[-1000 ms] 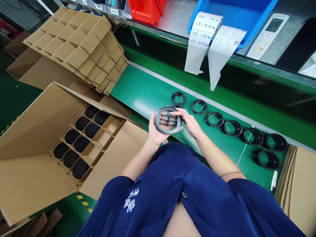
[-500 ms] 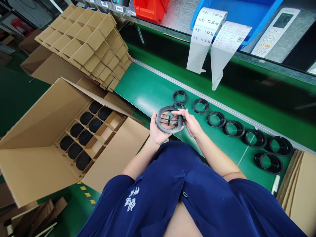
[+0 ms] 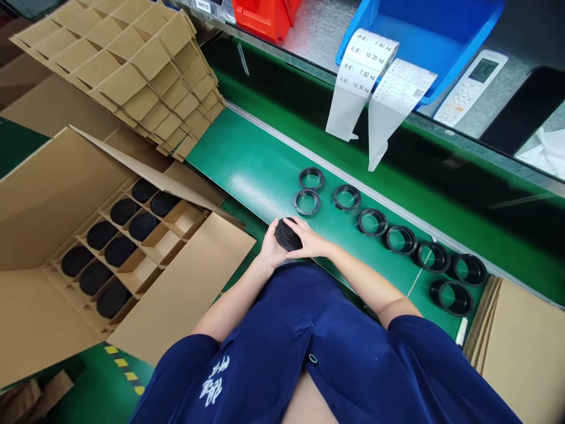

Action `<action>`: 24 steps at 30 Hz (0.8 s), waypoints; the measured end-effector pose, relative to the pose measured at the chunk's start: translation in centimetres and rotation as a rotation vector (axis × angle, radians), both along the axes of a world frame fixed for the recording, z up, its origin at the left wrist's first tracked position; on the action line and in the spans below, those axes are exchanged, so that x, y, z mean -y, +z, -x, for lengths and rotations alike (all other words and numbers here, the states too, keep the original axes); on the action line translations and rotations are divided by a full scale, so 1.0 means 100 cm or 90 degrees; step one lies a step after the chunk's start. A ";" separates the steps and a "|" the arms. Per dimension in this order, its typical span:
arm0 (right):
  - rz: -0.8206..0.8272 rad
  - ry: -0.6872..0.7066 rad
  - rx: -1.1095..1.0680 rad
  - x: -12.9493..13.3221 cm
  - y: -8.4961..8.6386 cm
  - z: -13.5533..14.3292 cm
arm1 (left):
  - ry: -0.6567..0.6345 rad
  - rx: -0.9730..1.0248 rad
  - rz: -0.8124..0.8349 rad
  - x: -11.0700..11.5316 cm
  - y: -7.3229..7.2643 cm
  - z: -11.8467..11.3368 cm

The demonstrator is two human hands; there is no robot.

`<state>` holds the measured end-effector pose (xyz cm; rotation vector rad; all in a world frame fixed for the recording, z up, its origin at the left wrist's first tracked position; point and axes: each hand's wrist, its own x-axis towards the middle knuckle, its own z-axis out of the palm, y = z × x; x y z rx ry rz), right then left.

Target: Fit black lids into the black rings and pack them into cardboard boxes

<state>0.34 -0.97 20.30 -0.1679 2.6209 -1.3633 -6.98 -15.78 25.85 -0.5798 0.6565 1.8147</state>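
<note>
Work looks part done: nine discs (image 3: 119,251) sit in cells of the carton (image 3: 35,312) at left of the frame, while eight rings (image 3: 478,269) on the worktop (image 3: 247,159), from centre to lower right, seem yet to be dealt with. One black part (image 3: 289,235) lies near the frame's centre, between the fingers of both hands: the left hand (image 3: 272,247) cups its left side; the right hand (image 3: 309,240) pinches it, thumb at the near edge, fingers at the far.

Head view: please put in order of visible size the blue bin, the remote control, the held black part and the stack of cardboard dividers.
Largest first:
stack of cardboard dividers
blue bin
remote control
held black part, partly hidden
</note>
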 end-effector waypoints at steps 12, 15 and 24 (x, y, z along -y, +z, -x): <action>-0.357 -0.297 0.115 -0.041 -0.073 0.073 | 0.037 -0.011 0.206 0.074 -0.041 0.037; -0.371 -0.260 0.138 -0.029 -0.072 0.056 | 0.066 0.027 0.242 0.095 -0.054 0.033; -0.249 -0.292 -0.043 -0.023 -0.079 0.072 | -0.123 -0.192 0.270 0.098 -0.110 0.036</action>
